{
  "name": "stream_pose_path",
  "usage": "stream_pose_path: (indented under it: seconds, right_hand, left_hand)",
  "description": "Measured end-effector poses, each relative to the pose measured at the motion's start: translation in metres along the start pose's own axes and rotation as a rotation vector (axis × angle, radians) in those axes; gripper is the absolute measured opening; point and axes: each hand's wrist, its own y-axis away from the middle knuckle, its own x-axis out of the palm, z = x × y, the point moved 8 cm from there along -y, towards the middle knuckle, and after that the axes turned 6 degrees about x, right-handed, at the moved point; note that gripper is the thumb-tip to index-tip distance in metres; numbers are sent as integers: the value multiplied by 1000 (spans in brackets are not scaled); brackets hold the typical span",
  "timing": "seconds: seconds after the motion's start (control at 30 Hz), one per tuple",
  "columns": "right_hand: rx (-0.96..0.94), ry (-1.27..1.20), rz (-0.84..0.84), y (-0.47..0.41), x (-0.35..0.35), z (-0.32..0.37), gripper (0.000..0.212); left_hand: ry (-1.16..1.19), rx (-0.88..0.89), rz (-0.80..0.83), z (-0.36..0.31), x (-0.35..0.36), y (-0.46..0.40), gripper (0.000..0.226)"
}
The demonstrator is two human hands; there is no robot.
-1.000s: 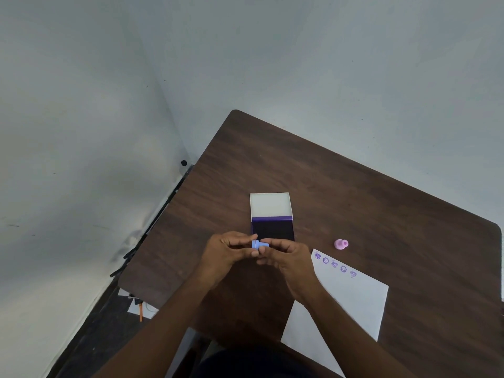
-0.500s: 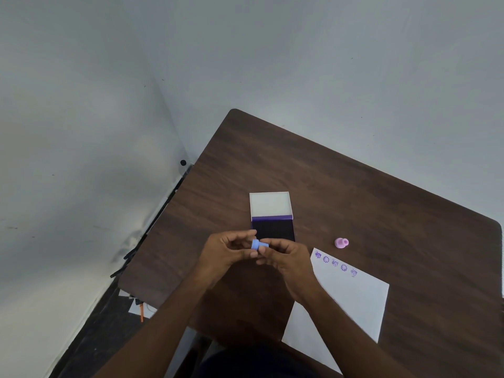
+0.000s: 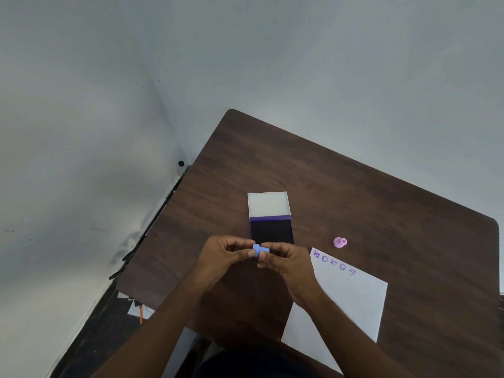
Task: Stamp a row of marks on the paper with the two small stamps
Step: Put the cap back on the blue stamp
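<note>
Five purple marks (image 3: 333, 262) already run along the top edge of the paper (image 3: 351, 301), so I judge the row well begun, with room left toward its right end. My left hand (image 3: 222, 259) and right hand (image 3: 289, 264) both pinch the blue stamp (image 3: 260, 250) just in front of the open ink pad (image 3: 271, 231). Its pink partner (image 3: 339, 242) sits idle on the desk (image 3: 381, 203), just beyond the paper.

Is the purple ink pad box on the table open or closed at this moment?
Open. The purple ink pad box shows its dark pad uncovered, and its white lid lies flipped back flat on the brown wooden table behind it.
</note>
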Motion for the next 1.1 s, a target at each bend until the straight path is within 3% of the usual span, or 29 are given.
stream_pose_path:
  seconds: [0.3, 0.5, 0.6, 0.7, 0.83, 1.1]
  right_hand:
    - [63, 31, -78, -5, -19, -4, 24]
    - [44, 389, -256, -15, -56, 9, 35]
    - [-91, 468, -258, -14, -70, 30, 31]
    - [77, 714, -311, -29, -96, 33, 34]
    - [-29, 729, -448, -42, -126, 36, 18]
    - [-84, 915, -589, -53, -148, 36, 20]
  left_hand:
    - [-17, -16, 27, 4, 12, -7, 31]
    - [-192, -25, 50, 5, 35, -19, 21]
    - [-224, 1, 96, -2, 58, -28, 22]
    - [-259, 30, 130, -11, 85, -37, 21]
    - [-307, 22, 115, -15, 116, -52, 23]
    - [-378, -16, 99, -13, 146, -74, 29]
